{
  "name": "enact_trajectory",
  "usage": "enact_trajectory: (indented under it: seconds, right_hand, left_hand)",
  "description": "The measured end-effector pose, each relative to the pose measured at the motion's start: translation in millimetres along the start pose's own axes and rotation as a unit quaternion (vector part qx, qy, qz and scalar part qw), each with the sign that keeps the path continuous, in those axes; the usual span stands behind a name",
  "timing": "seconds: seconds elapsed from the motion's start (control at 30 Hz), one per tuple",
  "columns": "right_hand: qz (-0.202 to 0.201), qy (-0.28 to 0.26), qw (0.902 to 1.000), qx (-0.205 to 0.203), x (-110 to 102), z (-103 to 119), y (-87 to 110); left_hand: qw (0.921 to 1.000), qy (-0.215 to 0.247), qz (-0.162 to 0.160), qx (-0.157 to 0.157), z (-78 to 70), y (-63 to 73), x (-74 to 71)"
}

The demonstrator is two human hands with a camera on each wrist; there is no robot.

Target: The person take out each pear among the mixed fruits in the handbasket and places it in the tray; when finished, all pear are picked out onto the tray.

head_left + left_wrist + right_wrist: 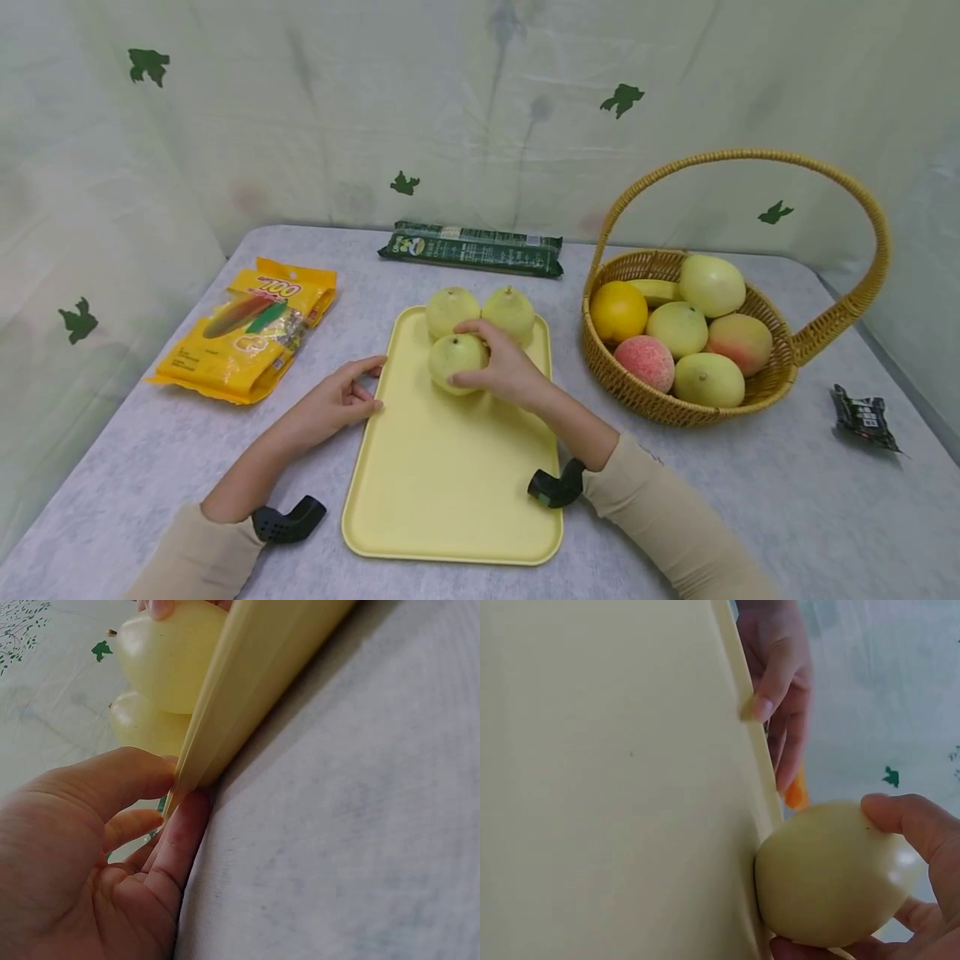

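Note:
My right hand (504, 367) holds a pale yellow-green pear (453, 364), thumb on its near side and fingers round the far side. In the right wrist view this pear (832, 874) rests against the yellow tray's surface (622, 787). Two more pears (451, 307) (510, 310) sit side by side just behind it, at the far end of the tray (450, 483). My left hand (330, 407) pinches the tray's left rim. The left wrist view shows the thumb on the rim and fingers (180, 836) against its outer side.
A wicker basket (615, 379) with a tall handle stands to the right, holding an orange, a peach and several other fruits. A yellow mango-print bag (240, 333) lies at left, a long green packet (472, 248) at the back, a small black wrapper (864, 418) at far right.

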State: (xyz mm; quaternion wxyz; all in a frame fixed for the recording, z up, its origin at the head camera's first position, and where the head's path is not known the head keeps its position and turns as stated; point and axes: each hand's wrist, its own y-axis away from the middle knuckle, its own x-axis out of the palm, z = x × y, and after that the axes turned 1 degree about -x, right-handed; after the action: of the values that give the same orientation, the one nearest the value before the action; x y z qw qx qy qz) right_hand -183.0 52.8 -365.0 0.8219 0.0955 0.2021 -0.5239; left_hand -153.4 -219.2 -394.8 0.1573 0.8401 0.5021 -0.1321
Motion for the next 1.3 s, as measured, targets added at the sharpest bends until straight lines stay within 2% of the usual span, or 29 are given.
enact_trajectory:
  seconds: [0.17, 0.37, 0.5, 0.57, 0.67, 0.8, 0.9, 1.0, 1.1, 1.23, 1.3]
  right_hand:
    - [0.005, -0.003, 1.0000, 0.004, 1.0, 5.3, 4.1]
    - [0.030, -0.019, 0.9993, 0.010, -7.9, 32.3, 18.3]
    - [0.019, 0.012, 0.9994, -0.026, -20.7, 28.9, 26.4]
    - [0.002, 0.037, 0.9976, -0.059, -31.1, 24.1, 31.7]
    - [-0.035, 0.079, 0.9898, -0.113, -51.6, 22.9, 44.7]
    - [-0.101, 0.131, 0.9716, -0.169, -82.8, 25.7, 70.0]
    - [-0.163, 0.168, 0.9538, -0.188, -107.1, 22.0, 87.6]
    - [-0.212, 0.181, 0.9410, -0.192, -132.5, 18.4, 99.5]
    - [-0.256, 0.201, 0.9285, -0.179, -157.4, 16.0, 105.8]
    - [-0.300, 0.214, 0.9220, -0.118, -188.7, 12.1, 107.0]
    - [-0.307, 0.212, 0.9245, -0.077, -202.4, 9.1, 105.7]
  left_hand:
    - [1.0000, -0.003, -0.001, -0.004, 0.0, 0.4, -1.1]
    - [1.0000, -0.001, 0.001, -0.003, -1.3, 0.5, 0.3]
    - [1.0000, -0.002, 0.001, -0.002, -2.6, 0.9, 0.7]
    - [1.0000, -0.003, 0.000, -0.002, -3.2, 1.1, 0.5]
    - [1.0000, -0.005, -0.001, -0.002, -3.7, 1.3, 0.1]
    - [1.0000, -0.005, -0.002, -0.002, -3.3, 1.2, 0.0]
    - [1.0000, -0.004, -0.001, -0.005, -3.5, 1.0, 0.5]
    - [0.9999, -0.008, -0.002, -0.009, -4.1, 1.0, 0.5]
    - [0.9999, -0.013, -0.002, -0.009, -4.5, 1.3, 0.3]
    - [0.9998, -0.016, -0.004, -0.009, -3.8, 1.3, 0.1]
    - [0.9998, -0.015, -0.004, -0.009, -3.1, 1.1, 0.2]
